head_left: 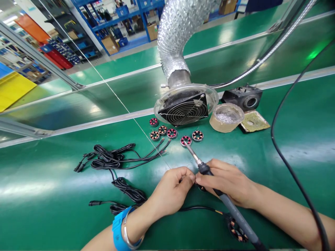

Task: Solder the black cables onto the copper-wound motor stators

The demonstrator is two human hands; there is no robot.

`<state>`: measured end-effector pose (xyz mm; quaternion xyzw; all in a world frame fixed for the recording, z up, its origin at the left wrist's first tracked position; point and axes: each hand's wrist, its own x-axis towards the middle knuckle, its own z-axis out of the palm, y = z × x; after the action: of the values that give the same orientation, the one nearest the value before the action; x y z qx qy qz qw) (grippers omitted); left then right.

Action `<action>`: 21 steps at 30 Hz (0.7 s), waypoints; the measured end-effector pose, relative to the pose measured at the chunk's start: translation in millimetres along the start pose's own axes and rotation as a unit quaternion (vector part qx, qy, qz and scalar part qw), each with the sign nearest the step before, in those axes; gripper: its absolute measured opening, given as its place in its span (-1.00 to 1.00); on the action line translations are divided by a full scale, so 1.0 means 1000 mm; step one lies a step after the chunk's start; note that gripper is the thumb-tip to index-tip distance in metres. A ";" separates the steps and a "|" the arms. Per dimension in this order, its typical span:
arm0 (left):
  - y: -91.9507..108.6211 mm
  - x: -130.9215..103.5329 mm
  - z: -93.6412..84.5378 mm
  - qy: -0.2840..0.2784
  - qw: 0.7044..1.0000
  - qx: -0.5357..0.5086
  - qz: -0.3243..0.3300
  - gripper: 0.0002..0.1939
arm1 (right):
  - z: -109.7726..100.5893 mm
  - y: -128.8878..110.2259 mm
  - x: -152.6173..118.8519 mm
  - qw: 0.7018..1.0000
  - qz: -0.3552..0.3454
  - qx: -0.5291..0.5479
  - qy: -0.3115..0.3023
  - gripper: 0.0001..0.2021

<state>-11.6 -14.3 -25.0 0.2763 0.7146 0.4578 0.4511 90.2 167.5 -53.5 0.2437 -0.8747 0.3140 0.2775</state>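
My left hand [174, 190] is closed in a pinch, its fingertips meeting those of my right hand. A thin silvery solder wire [129, 112] runs down from the upper left to my left hand. My right hand [232, 183] grips a soldering iron [239, 216], its metal tip pointing away over a small motor stator [185, 141] with red windings; I cannot tell whether they touch. Under my fingers a dark, copper-wound part [201, 188] is mostly hidden. Nearer me, another stator [237, 230] lies partly behind the iron's handle, with a black cable [199, 207] leading to it.
Several other stators [172, 133] lie beyond my hands. Coiled black cables [108, 158] are at left. A fume extractor fan [187, 109] on a foil duct [175, 38] overhangs the bench. At right are a tape roll [226, 118], yellow sponge [253, 121] and black iron stand [243, 97].
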 end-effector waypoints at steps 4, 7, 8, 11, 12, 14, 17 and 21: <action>0.001 0.001 0.000 0.000 1.000 0.000 -0.006 -0.72 | 0.000 0.001 -0.002 0.999 0.012 0.031 -0.009 -0.74; 0.002 0.001 0.001 0.002 1.000 0.003 -0.007 -0.72 | 0.003 0.001 -0.005 0.998 0.022 0.060 -0.013 -0.70; 0.002 0.000 0.001 0.001 1.000 0.004 -0.005 -0.72 | 0.003 0.002 -0.006 0.997 0.024 0.066 -0.010 -0.69; 0.001 0.000 0.001 0.000 1.000 0.005 0.001 -0.72 | 0.006 0.001 -0.007 0.996 0.035 0.078 0.001 -0.68; 0.000 0.000 0.002 0.000 1.000 0.005 0.003 -0.72 | 0.006 0.001 -0.007 0.996 0.040 0.085 0.006 -0.68; -0.001 0.000 0.002 0.003 1.000 0.006 0.007 -0.73 | 0.007 0.000 -0.005 0.993 0.054 0.102 0.017 -0.67; -0.002 0.000 0.002 0.005 1.000 0.007 0.011 -0.74 | 0.007 -0.001 -0.001 0.988 0.083 0.123 0.030 -0.67; -0.001 -0.001 0.002 0.005 1.000 0.005 0.008 -0.74 | 0.008 -0.004 0.001 0.985 0.111 0.126 0.037 -0.71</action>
<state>-9.0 -14.8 -25.5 0.2820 0.7166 0.4594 0.4427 89.0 159.1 -56.0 0.1664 -0.8387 0.4597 0.2400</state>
